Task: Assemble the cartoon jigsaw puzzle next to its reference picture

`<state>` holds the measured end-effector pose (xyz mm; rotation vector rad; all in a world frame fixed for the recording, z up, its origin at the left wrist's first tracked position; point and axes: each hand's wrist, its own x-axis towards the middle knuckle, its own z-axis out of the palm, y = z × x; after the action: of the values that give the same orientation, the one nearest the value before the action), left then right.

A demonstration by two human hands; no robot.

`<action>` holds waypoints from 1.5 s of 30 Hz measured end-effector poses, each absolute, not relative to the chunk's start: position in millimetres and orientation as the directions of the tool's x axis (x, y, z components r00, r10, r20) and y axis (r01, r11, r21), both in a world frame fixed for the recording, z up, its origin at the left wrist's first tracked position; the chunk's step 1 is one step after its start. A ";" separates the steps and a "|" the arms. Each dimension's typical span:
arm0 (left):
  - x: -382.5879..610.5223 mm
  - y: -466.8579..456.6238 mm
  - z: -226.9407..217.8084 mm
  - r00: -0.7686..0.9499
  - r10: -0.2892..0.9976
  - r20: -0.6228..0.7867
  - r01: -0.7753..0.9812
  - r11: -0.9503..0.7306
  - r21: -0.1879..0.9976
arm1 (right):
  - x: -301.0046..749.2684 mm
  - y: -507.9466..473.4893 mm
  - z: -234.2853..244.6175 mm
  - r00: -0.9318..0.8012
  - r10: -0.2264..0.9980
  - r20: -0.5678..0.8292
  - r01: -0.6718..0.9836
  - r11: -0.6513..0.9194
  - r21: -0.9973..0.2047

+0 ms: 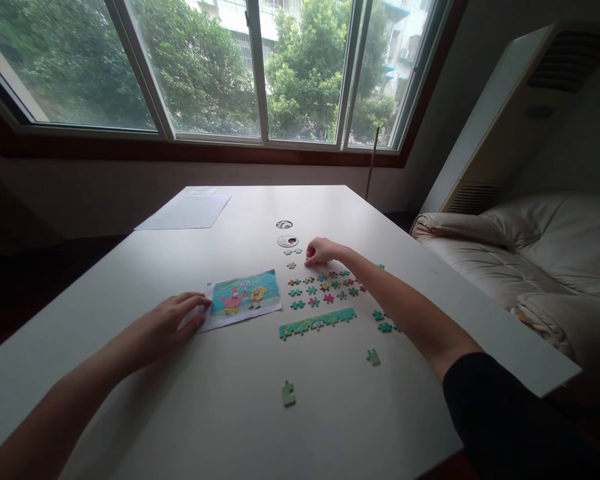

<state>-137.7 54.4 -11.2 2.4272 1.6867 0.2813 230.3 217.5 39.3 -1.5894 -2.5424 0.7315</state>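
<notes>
Currently R hand is curling narrow mid-frame, can't tell if gripping, L hand is resting spread at pic edge ctr-left; go light nr loose pcs.

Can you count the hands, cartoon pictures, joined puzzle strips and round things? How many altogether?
Left hand and right hand: 2
Cartoon picture: 1
Puzzle strip: 1
Round things: 2
Total: 6
</notes>
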 end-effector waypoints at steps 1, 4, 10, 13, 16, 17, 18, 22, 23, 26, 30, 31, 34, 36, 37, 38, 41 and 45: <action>-137.7 54.4 -11.2 0.343 0.938 0.054 0.906 -0.345 0.246 | 231.8 213.4 40.4 -0.482 0.859 -0.175 0.820 0.371 -0.435; -137.1 54.2 -10.6 0.342 0.938 0.055 0.907 -0.344 0.242 | 244.1 195.1 45.7 -0.532 0.839 -0.118 0.766 0.417 -0.489; -134.8 52.8 -9.8 0.329 0.942 0.059 0.913 -0.334 0.235 | 314.5 146.5 62.1 -0.655 0.740 -0.156 0.631 0.420 -0.652; -133.8 52.6 -10.0 0.324 0.945 0.050 0.917 -0.326 0.229 | 361.3 125.8 68.2 -0.630 0.739 -0.240 0.621 0.293 -0.727; -132.8 53.3 -10.2 0.319 0.947 0.036 0.922 -0.319 0.220 | 400.6 105.5 68.2 -0.557 0.763 -0.328 0.676 0.187 -0.713; -132.5 53.8 -10.1 0.319 0.947 0.031 0.923 -0.318 0.217 | 410.6 98.4 66.4 -0.553 0.751 -0.360 0.683 0.161 -0.713; -132.1 54.2 -10.0 0.320 0.947 0.026 0.924 -0.318 0.214 | 418.9 91.3 63.7 -0.551 0.744 -0.379 0.687 0.146 -0.712; -130.3 55.1 -9.1 0.323 0.946 0.010 0.926 -0.318 0.205 | 437.7 66.7 48.4 -0.530 0.751 -0.393 0.715 0.147 -0.684; -129.8 55.0 -8.8 0.323 0.946 0.007 0.926 -0.318 0.203 | 439.8 62.4 44.5 -0.518 0.764 -0.385 0.721 0.148 -0.676; -128.1 53.9 -7.5 0.316 0.949 0.001 0.930 -0.310 0.195 | 442.7 54.3 34.7 -0.477 0.814 -0.331 0.730 0.157 -0.665; -123.1 50.0 -2.9 0.305 0.952 0.003 0.936 -0.300 0.182 | 443.8 49.1 26.2 -0.430 0.861 -0.272 0.726 0.150 -0.671; -120.9 48.1 -0.7 0.306 0.952 0.005 0.937 -0.302 0.179 | 444.1 48.3 24.9 -0.427 0.864 -0.266 0.722 0.149 -0.676; -112.6 40.8 8.7 0.316 0.949 0.020 0.934 -0.314 0.167 | 445.4 48.4 24.1 -0.438 0.865 -0.245 0.714 0.169 -0.680; -106.5 36.4 16.3 0.323 0.946 0.033 0.934 -0.324 0.153 | 445.5 52.2 26.7 -0.441 0.870 -0.222 0.722 0.196 -0.664; -103.3 34.8 20.0 0.326 0.945 0.040 0.934 -0.328 0.143 | 444.7 55.6 29.0 -0.443 0.872 -0.208 0.727 0.214 -0.653; -99.9 33.8 23.6 0.327 0.944 0.047 0.934 -0.331 0.135 | 443.2 60.0 32.0 -0.448 0.874 -0.190 0.730 0.234 -0.642; -86.6 31.9 31.5 0.378 0.923 0.066 0.918 -0.383 0.099 | 432.8 79.1 43.4 -0.488 0.864 -0.127 0.719 0.315 -0.620; -55.9 23.9 33.4 0.575 0.794 0.195 0.810 -0.586 -0.001 | 404.0 113.9 58.0 -0.543 0.838 -0.056 0.705 0.419 -0.573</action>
<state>-55.9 23.9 33.4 2.8675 1.4645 0.2817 404.0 113.9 58.0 -1.3516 -2.4359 0.8098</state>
